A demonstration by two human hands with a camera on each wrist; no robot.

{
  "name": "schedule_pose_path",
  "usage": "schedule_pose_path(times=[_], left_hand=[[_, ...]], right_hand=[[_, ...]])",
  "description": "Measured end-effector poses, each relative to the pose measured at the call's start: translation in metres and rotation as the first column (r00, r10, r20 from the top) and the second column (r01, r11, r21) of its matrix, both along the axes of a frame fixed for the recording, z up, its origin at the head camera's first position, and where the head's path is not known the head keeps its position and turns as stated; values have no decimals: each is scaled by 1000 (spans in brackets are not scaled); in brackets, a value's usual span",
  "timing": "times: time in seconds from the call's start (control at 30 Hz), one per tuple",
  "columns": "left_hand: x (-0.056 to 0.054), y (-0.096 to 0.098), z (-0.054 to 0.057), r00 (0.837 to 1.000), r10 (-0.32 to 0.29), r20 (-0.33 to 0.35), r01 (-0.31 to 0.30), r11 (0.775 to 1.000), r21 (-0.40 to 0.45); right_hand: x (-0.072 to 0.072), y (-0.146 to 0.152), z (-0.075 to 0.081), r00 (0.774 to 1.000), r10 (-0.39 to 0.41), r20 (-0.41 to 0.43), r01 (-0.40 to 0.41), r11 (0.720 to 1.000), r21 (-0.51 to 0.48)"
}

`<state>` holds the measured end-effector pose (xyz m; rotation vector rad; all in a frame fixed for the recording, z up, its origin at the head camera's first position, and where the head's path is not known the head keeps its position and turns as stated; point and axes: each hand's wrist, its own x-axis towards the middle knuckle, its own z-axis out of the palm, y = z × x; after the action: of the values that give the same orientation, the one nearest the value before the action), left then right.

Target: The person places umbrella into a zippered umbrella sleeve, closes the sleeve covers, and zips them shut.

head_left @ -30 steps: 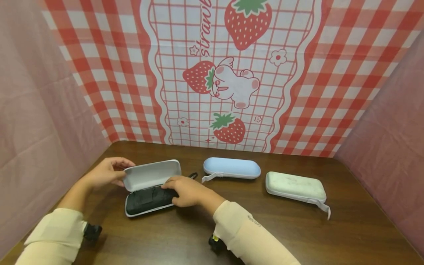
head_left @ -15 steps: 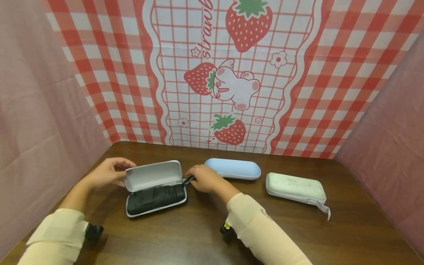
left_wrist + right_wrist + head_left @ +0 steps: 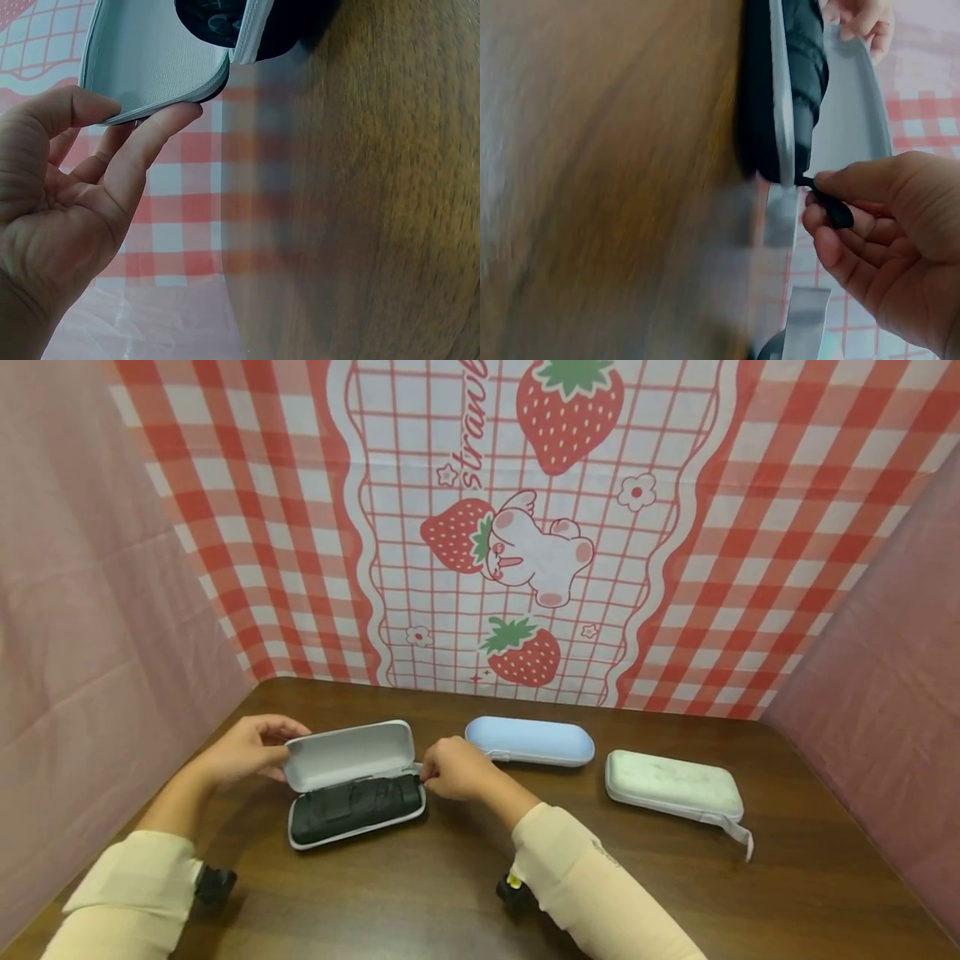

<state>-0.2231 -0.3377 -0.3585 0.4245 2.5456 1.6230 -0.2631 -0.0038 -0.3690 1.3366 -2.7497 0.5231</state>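
A hard zip case (image 3: 352,753) with a light grey lining lies open at the left of the table, its lid tilted up at the back. In its lower half rests a black folded umbrella (image 3: 356,810), whose fabric is wrapped in creases. My left hand (image 3: 243,752) pinches the lid's left end; in the left wrist view, thumb and fingers lie on either side of the rim. At the case's right end, my right hand (image 3: 459,770) pinches the umbrella's black strap (image 3: 832,208) between thumb and fingers, close beside the case rim.
Behind and right of my right hand lies a closed light blue case (image 3: 532,742). Farther right is a closed pale green case (image 3: 675,783) with a grey strap. A red checked cloth (image 3: 750,543) hangs behind the brown table (image 3: 375,902).
My right hand moved right from the umbrella's top to its strap, raised it, then drew it in against the case's right end. My left hand stayed on the lid.
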Motion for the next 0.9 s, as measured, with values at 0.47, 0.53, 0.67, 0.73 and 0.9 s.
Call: schedule_pose_path(times=[0.47, 0.53, 0.67, 0.73, 0.9], left_hand=[[0, 3, 0, 1000, 14, -7, -14, 1000, -21], [0, 3, 1, 1000, 16, -4, -16, 1000, -21], [1, 3, 1, 1000, 16, -4, -16, 1000, -21], [1, 3, 2, 1000, 13, -7, -14, 1000, -22], [2, 4, 2, 1000, 8, -11, -8, 1000, -18]], right_hand=[[12, -3, 1, 930, -42, 364, 84, 991, -101], [13, -4, 2, 926, -39, 375, 84, 991, -103], [11, -2, 5, 924, -11, 381, 45, 996, -81], [10, -1, 7, 924, 14, 382, 12, 998, -67], [9, -1, 7, 952, 76, 298, -68, 997, -38]])
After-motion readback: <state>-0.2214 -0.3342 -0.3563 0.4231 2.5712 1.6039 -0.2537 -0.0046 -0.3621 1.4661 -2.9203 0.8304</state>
